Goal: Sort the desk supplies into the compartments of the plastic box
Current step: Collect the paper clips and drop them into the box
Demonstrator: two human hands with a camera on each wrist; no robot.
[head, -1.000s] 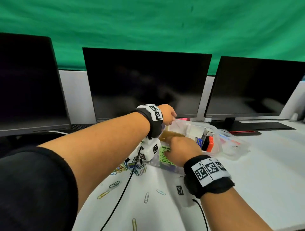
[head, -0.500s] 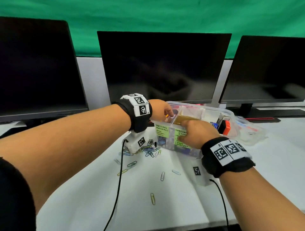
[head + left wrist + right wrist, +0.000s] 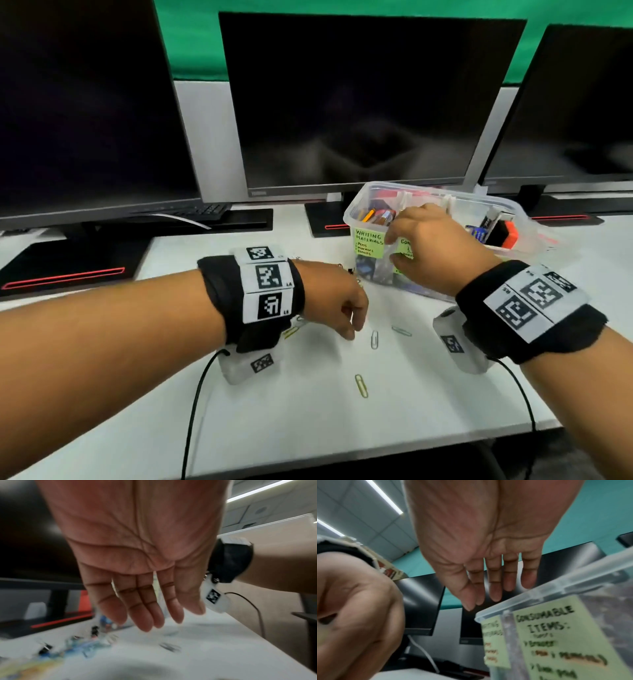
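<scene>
Clear ribbed plastic box (image 3: 383, 192), thin wire paperclips (image 3: 374, 339)

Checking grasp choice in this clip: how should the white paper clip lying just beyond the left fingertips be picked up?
The white paper clip lies flat on the desk, long axis pointing away. The left hand should probably come from above and pinch its two long sides.

The white desk (image 3: 308, 411) bears the plastic box (image 3: 352, 219), scattered paper clips (image 3: 374, 339) and, seemingly, monitor stands (image 3: 65, 274).
</scene>
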